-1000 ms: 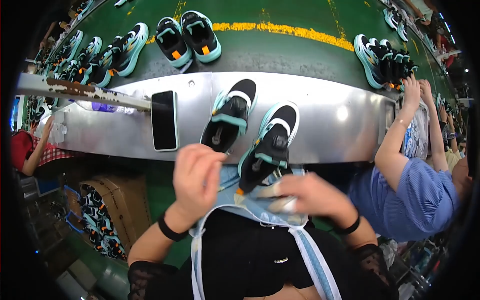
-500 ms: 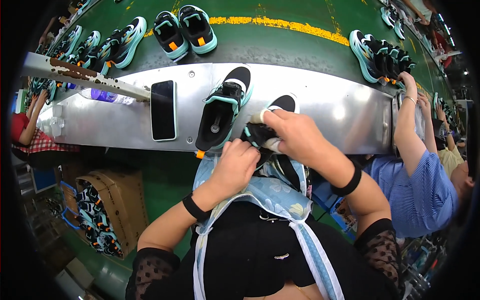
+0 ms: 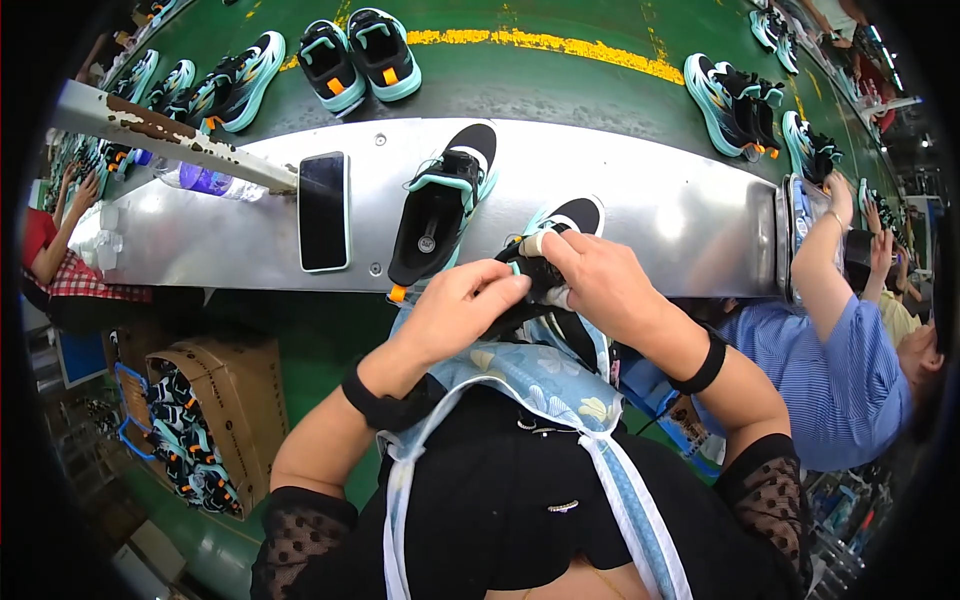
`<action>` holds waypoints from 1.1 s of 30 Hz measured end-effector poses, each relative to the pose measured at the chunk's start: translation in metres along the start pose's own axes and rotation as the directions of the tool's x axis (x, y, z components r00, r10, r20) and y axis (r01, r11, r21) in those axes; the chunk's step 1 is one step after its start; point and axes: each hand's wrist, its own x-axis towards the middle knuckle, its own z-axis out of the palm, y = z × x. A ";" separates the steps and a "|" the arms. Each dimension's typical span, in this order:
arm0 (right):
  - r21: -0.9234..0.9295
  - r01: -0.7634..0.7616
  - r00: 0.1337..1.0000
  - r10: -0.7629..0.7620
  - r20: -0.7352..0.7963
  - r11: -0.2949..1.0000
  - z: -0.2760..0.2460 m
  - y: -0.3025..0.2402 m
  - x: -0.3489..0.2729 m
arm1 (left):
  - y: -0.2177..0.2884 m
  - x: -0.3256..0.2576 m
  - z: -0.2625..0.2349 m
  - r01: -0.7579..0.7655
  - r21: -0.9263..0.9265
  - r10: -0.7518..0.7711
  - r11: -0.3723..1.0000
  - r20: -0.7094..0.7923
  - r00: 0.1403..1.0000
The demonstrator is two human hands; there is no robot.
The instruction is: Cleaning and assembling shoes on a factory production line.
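A black sneaker with a mint sole and white toe trim (image 3: pixel 578 213) lies at the front edge of the metal bench, toe pointing away from me. Both my hands work at its opening. My left hand (image 3: pixel 462 305) pinches the collar or tongue from the left, thumb and fingers together. My right hand (image 3: pixel 605 285), with pale coverings on some fingertips, grips the tongue area from the right. The fingers hide most of the shoe's upper. Just left of it stands the matching sneaker (image 3: pixel 440 215), upright, with an orange heel tab; neither hand touches it.
A phone (image 3: pixel 325 212) lies on the metal bench (image 3: pixel 680 220), beside a chipped white post (image 3: pixel 170 136). Beyond, several sneakers (image 3: pixel 356 60) stand on the green surface. At lower left is a cardboard box (image 3: pixel 235 420) of shoe parts. A co-worker in blue stripes (image 3: pixel 815 380) reaches in at right.
My left hand has risen from the shoe's near side to its opening, beside my right fingers. The sneakers at far right have shifted, and the co-worker's hand there has moved right.
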 end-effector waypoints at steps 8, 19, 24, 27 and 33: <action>0.117 -0.049 0.991 0.063 -0.118 0.992 -0.007 -0.005 -0.014 | -0.015 0.003 0.017 -0.220 0.211 0.214 0.952 0.051 0.976; 0.409 0.344 0.934 -0.352 -0.057 0.845 -0.002 0.029 0.122 | -0.026 0.005 -0.038 -0.220 0.445 0.404 0.868 -0.377 0.833; 0.017 0.269 0.961 -0.269 0.067 0.963 -0.008 -0.018 0.109 | -0.034 0.012 -0.036 -0.209 0.590 0.506 0.780 -0.398 0.766; -0.116 0.169 0.968 -0.143 0.208 0.979 -0.011 -0.023 0.106 | -0.033 0.013 -0.034 -0.174 0.449 0.396 0.876 -0.465 0.792; 0.292 0.226 0.944 -0.284 0.171 0.929 -0.013 0.006 0.089 | -0.031 0.011 -0.029 -0.298 0.503 0.521 0.811 -0.389 0.760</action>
